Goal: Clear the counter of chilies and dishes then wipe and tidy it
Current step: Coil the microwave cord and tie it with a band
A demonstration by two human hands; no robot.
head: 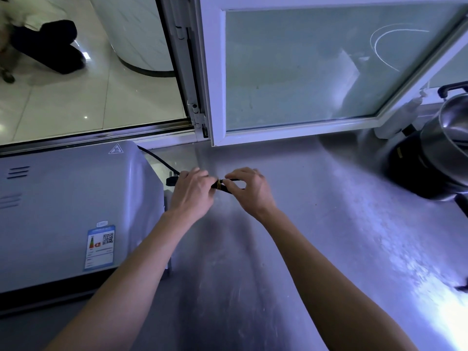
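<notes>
Two bare hands meet at frame centre. The left hand (193, 190) grips a bundled black power cord (220, 184); the right hand (249, 188) pinches a yellowish band around it. They hover above the steel counter (316, 224). A white appliance (71, 206) sits at nine o'clock, a metal pot (450, 145) at three o'clock.

Centre frame: both hands meet over a bundled black power cord (224, 184) above the steel counter (316, 224). Left hand (193, 191) grips the bundle, fingers curled round it. Right hand (249, 188) pinches a yellowish band on the bundle between thumb and fingertips. The cord runs up-left behind a white appliance (71, 206) occupying the left of the frame, label on its casing. Upper right: white-framed glass window (304, 72). Right edge: a steel pot (450, 138) on a black base.
</notes>
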